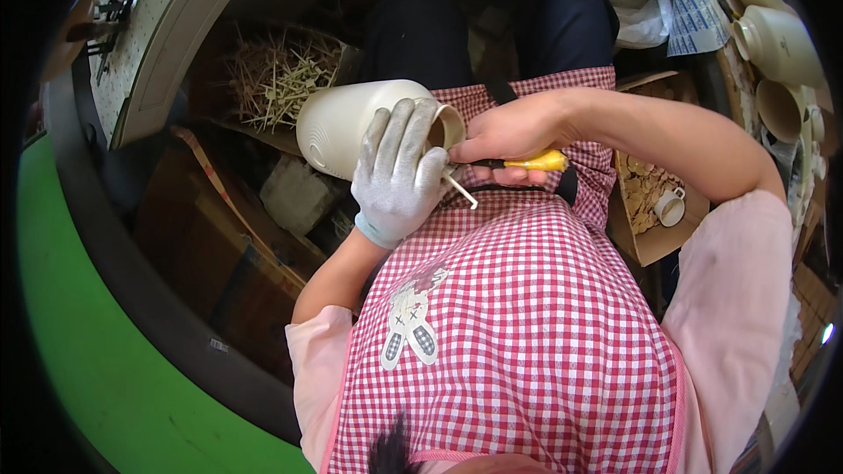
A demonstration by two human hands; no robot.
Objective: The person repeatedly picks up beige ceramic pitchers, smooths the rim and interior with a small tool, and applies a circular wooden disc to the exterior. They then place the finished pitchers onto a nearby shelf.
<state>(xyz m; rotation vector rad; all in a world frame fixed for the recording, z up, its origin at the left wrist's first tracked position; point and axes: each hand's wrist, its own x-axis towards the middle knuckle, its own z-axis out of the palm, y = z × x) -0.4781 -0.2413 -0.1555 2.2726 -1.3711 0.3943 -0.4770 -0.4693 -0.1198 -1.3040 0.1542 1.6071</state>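
My left hand [395, 167], in a grey-white glove with a light blue cuff, is wrapped round a cream-coloured jar [329, 127]. The jar lies on its side over my lap, its round mouth [450, 127] facing right. Bare and closed, my right hand [514, 136] grips a tool with a yellow handle [543, 161] and a dark collar. Its working end, by the jar's mouth, is hidden by my fingers. A thin whitish stick [461, 189] juts out below the gloved thumb; what it belongs to I cannot tell.
A box of thin sticks [285, 75] stands beyond the jar at left. To my right, a cardboard box [654, 202] holds brown flakes and a small white cup [670, 207]. Several cream jars [781, 44] line a shelf at far right. A white perforated panel [171, 17] is at upper left.
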